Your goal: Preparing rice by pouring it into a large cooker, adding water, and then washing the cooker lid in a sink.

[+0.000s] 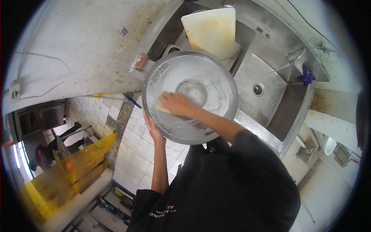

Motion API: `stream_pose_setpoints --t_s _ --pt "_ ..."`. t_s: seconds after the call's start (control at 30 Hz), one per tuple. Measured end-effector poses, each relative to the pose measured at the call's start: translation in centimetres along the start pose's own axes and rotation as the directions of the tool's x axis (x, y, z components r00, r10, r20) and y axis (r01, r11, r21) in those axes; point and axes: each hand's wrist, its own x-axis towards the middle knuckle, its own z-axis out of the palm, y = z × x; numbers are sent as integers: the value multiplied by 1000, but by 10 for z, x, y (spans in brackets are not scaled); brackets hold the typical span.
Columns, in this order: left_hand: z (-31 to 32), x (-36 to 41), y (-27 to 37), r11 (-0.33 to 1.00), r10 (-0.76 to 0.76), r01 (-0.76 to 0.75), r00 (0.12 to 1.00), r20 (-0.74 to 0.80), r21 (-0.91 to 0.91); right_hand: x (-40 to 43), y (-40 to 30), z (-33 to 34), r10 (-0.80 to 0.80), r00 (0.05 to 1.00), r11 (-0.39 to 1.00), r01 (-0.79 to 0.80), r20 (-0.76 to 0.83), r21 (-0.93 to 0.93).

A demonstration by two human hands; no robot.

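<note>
A large round metal bowl [203,68] with soap streaks inside is tilted toward me over the near edge of the sink. My left hand [155,132] holds its rim from outside at the lower left. Inside the bowl, my right hand [176,104] presses a yellow sponge [163,106] on the left part of the wall; part of the sponge is hidden by the fingers. Behind the bowl, a stained white cutting board [213,32] leans in the left sink basin.
The right sink basin [258,110] has a drain [258,89]. A purple cloth [306,76] hangs at its far right corner. A reddish block [141,61] lies on the sink's left ledge. A squeegee [132,101] is left of the bowl. Beyond a yellow panel [78,171], another person [46,155] is partly visible.
</note>
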Motion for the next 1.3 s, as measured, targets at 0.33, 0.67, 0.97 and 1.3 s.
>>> stream_pose_setpoints --t_s 0.33,0.67,0.97,1.3 --pt "19 1 3 1000 1 0 995 97 -17 -58 140 28 203 705 886 -427 -679 -178" --pt "5 -15 3 999 53 -53 997 58 -2 -91 78 34 395 640 842 -538 -658 -18" --pt "-15 -3 13 998 62 -61 997 44 -7 -64 125 30 587 527 770 -597 -614 225" --pt "15 -4 26 986 124 -135 985 118 93 160 50 18 483 484 875 -235 -730 423"
